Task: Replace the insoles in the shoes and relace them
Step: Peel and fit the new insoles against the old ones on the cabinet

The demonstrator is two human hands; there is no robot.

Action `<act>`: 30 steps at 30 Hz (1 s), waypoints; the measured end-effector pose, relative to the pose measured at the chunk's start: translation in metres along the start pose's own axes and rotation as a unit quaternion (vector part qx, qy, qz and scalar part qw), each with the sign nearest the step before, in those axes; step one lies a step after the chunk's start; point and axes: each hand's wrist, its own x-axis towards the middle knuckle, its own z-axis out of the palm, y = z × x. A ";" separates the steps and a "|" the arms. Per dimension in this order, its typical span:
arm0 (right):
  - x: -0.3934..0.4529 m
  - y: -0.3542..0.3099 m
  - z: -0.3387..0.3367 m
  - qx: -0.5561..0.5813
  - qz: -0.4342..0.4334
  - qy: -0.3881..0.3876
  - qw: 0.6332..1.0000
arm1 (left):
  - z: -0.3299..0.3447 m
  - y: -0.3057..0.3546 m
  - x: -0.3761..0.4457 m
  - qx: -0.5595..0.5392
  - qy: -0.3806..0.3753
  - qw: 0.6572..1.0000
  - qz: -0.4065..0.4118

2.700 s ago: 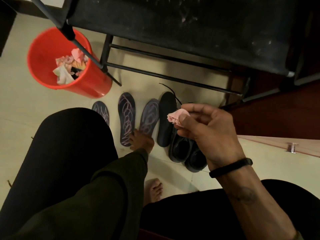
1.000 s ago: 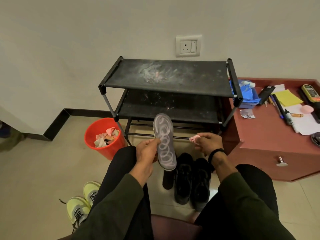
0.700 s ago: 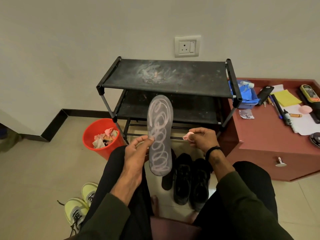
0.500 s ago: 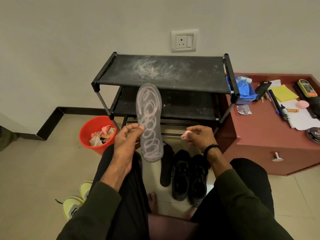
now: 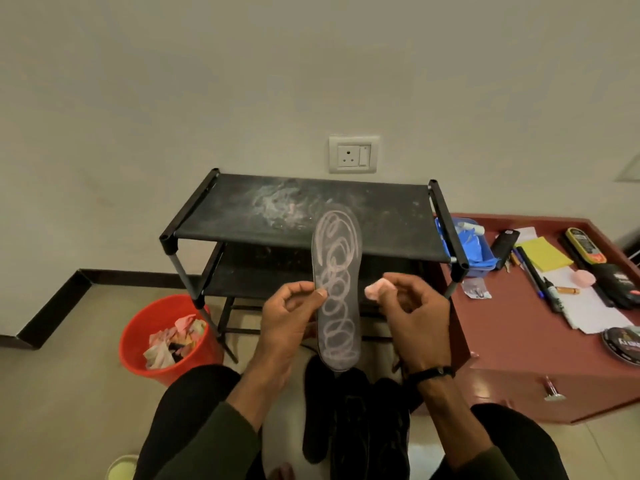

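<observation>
We judge the insole (image 5: 336, 296) light, thin and floppy, best pinched at its edge; it stands upright above the shoes (image 5: 360, 420), near the rack (image 5: 242, 216); our left hand (image 5: 287, 317) pinches its left edge, fingers clamped; our right hand (image 5: 412, 313), just right, pinches a pink wad (image 5: 375, 289).

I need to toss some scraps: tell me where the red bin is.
In the head view the red bin stands on the floor at lower left, beside the black shoe rack's left legs.
</observation>
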 end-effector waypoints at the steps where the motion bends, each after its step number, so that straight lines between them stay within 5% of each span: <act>1: 0.009 -0.006 -0.002 -0.012 -0.024 0.019 0.999 | 0.003 -0.002 0.006 0.007 -0.008 1.000 -0.005; 8: 0.089 -0.013 0.008 -0.177 -0.142 0.002 0.974 | 0.015 -0.021 0.032 -0.003 -0.055 0.995 -0.077; 17: 0.121 0.006 0.035 -0.251 -0.231 -0.048 0.939 | 0.025 -0.026 0.051 0.135 -0.101 0.986 0.007; 25: 0.110 0.002 0.029 -0.301 -0.249 -0.094 0.916 | 0.032 -0.001 0.086 0.068 0.031 0.990 0.122; 30: 0.104 0.009 0.037 -0.319 -0.271 -0.085 0.904 | 0.029 -0.006 0.085 0.017 0.038 0.995 0.095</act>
